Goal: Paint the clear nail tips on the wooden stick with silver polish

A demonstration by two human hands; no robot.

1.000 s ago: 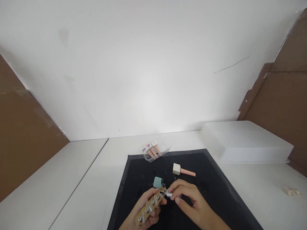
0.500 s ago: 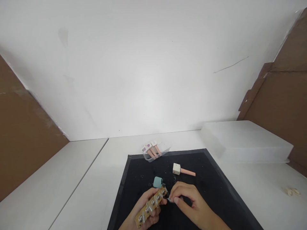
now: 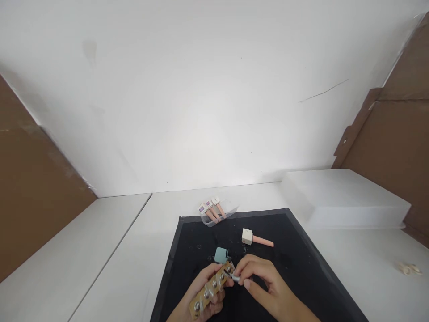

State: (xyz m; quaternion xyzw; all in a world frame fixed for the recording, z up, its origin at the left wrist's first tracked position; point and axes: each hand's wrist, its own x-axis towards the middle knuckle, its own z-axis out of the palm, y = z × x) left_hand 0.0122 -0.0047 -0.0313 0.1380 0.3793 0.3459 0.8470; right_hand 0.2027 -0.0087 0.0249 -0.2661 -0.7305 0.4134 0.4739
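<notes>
My left hand point(image 3: 204, 288) is wrapped round a narrow wooden strip point(image 3: 215, 283) with a row of round metal studs and clear nail tips fixed across it. The strip slants up to the right. My right hand point(image 3: 264, 279) pinches a small, thin silvery brush point(image 3: 235, 277), its dark tip at the strip's upper end, on or just over the last nail tip. Just beyond that end, a teal square bottle point(image 3: 220, 255) stands on the black mat point(image 3: 208, 239). Behind my right hand lies a white nail polish bottle point(image 3: 247, 236) with a long pink cap.
At the mat's back edge, a clear plastic tray point(image 3: 231, 208) holds three white bottles with pink caps. A frosted plastic box point(image 3: 351, 210) stands at the right against the wall. Small cream-coloured pieces point(image 3: 409, 268) lie on the white table at far right. Brown cardboard panels point(image 3: 385, 170) flank both sides.
My right hand has shifted slightly left, and the brush tip has come up onto the strip's upper end. My left hand and the strip have barely moved.
</notes>
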